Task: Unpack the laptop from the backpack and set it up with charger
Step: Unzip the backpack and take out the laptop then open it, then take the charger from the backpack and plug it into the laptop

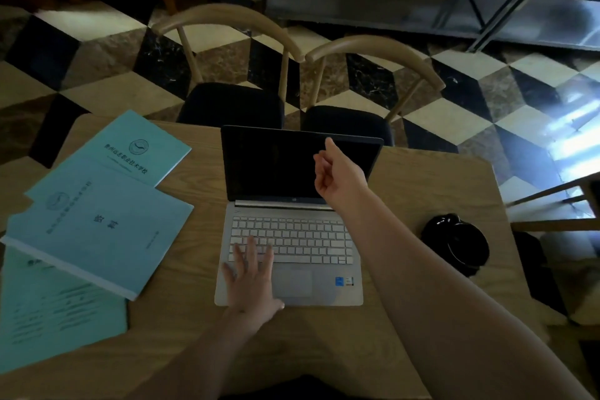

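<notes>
A silver laptop (pixel 292 237) stands open in the middle of the wooden table (pixel 428 185), its screen (pixel 269 162) dark. My left hand (pixel 251 282) lies flat with fingers spread on the left palm rest and lower keys. My right hand (pixel 337 172) is in front of the screen's upper right, fingers curled, one fingertip touching the lid's top edge. A black coiled charger (pixel 454 243) lies on the table to the right of the laptop, apart from it. No backpack is clearly visible.
Three light blue booklets (pixel 100 221) overlap on the table's left side. Two wooden chairs with dark seats (pixel 230 104) (pixel 347 122) stand behind the far edge. Another wooden chair frame (pixel 558 221) is at the right. The floor is checkered tile.
</notes>
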